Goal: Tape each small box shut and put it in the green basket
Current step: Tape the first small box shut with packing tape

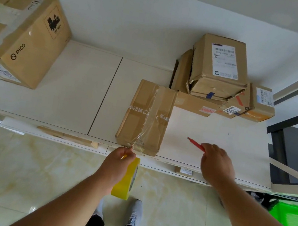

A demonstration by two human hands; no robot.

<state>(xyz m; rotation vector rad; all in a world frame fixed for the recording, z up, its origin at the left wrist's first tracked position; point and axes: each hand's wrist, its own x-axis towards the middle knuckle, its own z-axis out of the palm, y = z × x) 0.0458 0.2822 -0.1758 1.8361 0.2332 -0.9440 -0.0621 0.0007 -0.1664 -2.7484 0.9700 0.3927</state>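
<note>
We have the small box [146,117] lying flat at the near edge of the desk [69,89], a strip of clear tape [151,113] already run along its top and down the front face. Our left hand [119,160] is curled round the yellow tape roll [127,178] just below that edge, the tape drawn taut up to the box. Our right hand [214,163] pinches a red cutter [196,144], held over the desk well to the right of the box.

The box looks like light, stiff corrugated card — firm on its faces, softer at the corners. We judge it best gripped across its short sides with the palm over the top, clear of the fresh tape, which is slick and may lift if rubbed. The untaped boxes [219,79] are stacked behind it; the green basket [294,220] sits low on the floor to our right.
</note>
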